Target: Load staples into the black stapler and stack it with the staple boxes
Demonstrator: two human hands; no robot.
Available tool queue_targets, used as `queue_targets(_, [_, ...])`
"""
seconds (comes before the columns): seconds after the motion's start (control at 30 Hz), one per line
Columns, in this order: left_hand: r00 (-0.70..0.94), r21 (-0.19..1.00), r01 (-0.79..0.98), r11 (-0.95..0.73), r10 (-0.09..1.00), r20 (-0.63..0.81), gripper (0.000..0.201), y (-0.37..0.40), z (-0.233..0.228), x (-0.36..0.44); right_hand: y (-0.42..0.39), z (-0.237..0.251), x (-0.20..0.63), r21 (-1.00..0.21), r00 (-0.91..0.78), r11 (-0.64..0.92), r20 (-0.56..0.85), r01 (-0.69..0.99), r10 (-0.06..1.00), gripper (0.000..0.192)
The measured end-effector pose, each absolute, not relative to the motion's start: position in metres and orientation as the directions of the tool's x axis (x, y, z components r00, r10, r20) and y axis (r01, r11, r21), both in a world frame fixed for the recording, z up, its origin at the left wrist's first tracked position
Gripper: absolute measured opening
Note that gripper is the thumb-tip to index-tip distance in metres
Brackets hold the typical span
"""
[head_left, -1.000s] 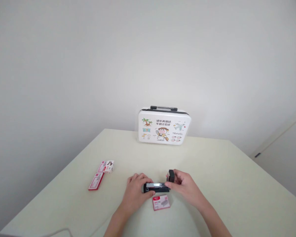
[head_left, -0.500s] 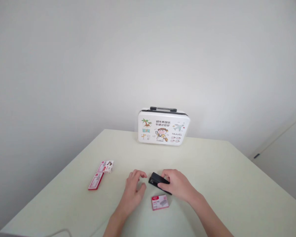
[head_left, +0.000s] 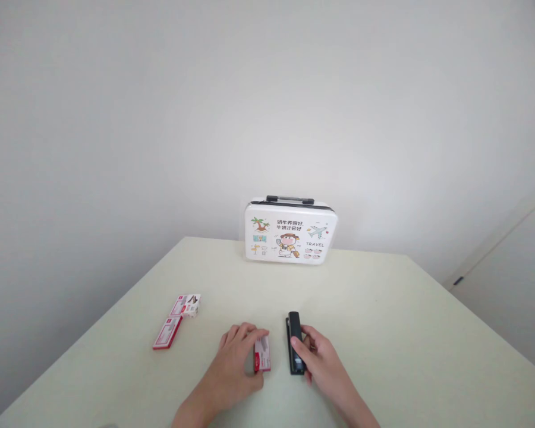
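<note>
A black stapler (head_left: pixel 295 342) lies closed on the pale table (head_left: pixel 383 333), pointing away from me. My right hand (head_left: pixel 320 362) rests on its near end, thumb and fingers around it. Just to its left, my left hand (head_left: pixel 235 364) grips a small red-and-white staple box (head_left: pixel 263 361) and holds it tilted up on its edge.
Two more red-and-white staple boxes lie at the left: a flat one (head_left: pixel 166 333) and an opened one (head_left: pixel 186 305) behind it. A white case (head_left: pixel 289 233) with cartoon prints and a black handle stands at the table's far edge against the wall.
The stapler was shut and turned to point away from me, then set down. My left hand left it and picked up the staple box that lay in front of me.
</note>
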State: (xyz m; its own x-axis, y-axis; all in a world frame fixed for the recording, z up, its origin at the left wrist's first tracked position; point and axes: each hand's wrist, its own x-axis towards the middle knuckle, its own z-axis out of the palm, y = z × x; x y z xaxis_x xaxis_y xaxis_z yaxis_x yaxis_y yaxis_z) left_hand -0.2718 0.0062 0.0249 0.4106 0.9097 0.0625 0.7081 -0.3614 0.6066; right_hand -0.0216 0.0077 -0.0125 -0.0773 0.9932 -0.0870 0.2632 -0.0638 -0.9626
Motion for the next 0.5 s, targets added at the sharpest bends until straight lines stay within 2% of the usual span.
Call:
queue_targets(0.13, [0.385,0.611,0.702,-0.365,0.917,0.106,0.075,0.006,0.014,-0.26,0.005,-0.014,-0.05,-0.995,-0.103,-0.072,-0.078,0.066,0.992,0.065])
queue_targets(0.3, [0.372,0.641,0.674,-0.366,0.919,0.133,0.084,0.001,0.006,-0.255,0.009,-0.016,-0.057,-0.997,-0.085,-0.064,-0.068,0.05,0.994,0.066])
queue_targets(0.37, [0.326,0.656,0.665,-0.356,0.929,0.174,0.079,0.001,0.005,-0.266,0.007,-0.015,-0.057,-0.997,-0.072,-0.057,-0.061,0.055,0.996,0.064])
queue_targets(0.43, [0.124,0.625,0.738,-0.253,0.962,0.242,0.056,0.002,0.006,-0.289,0.005,-0.014,-0.056,-0.997,-0.056,-0.054,-0.057,0.063,0.997,0.062])
queue_targets(0.5, [-0.258,0.55,0.834,0.052,0.917,0.305,0.043,0.004,0.005,-0.322,0.004,-0.013,-0.056,-0.996,-0.048,-0.058,-0.061,0.063,0.997,0.061])
